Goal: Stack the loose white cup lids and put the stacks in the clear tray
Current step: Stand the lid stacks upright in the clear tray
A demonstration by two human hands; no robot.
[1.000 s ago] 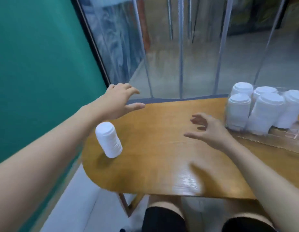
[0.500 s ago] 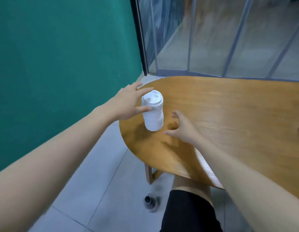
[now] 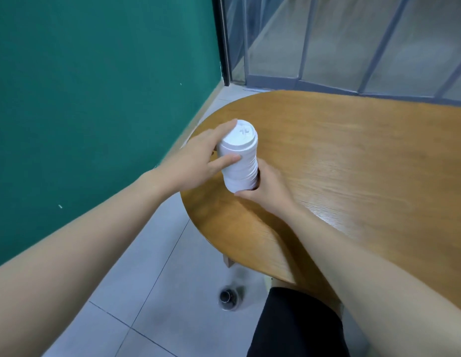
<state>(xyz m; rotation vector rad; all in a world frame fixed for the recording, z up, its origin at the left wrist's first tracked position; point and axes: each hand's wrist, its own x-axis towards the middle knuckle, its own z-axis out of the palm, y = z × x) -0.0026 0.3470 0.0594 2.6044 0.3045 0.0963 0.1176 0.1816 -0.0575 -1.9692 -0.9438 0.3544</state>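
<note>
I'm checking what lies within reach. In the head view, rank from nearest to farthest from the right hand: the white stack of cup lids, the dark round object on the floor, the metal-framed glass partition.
1. White stack of cup lids: gripped low by the right hand.
2. Dark round object: on the floor tiles, below the table edge.
3. Metal-framed glass partition: behind the table.

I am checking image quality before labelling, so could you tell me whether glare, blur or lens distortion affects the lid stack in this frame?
Head view: the lid stack is sharp, its embossed top readable; soft sheen on the table beside it, no glare on the stack; wide-angle stretching enlarges the forearms near the edges; the dark object on the floor is blurred.
</note>
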